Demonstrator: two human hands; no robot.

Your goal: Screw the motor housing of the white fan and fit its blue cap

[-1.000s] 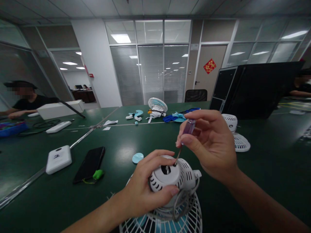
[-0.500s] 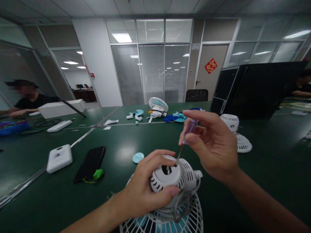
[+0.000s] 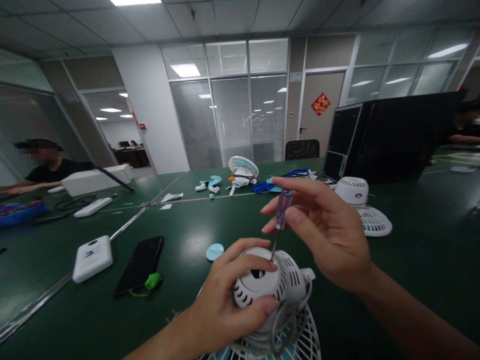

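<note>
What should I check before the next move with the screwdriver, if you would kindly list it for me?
1. Left hand bracing the motor housing: ok, thumb and fingers spread around it.
2. Right hand on the screwdriver: ok, thumb and fingers at its handle.
3. Screwdriver tip seated: cannot tell, the shaft meets the housing but its tip is hidden.
4. Left fingertips clear of the shaft: not ok, one sits right by its lower end.
5. Cord clear of the shaft: ok, it is looped lower down, over the grille.
6. Phone clear of both hands: ok, it lies apart on the table.
</note>
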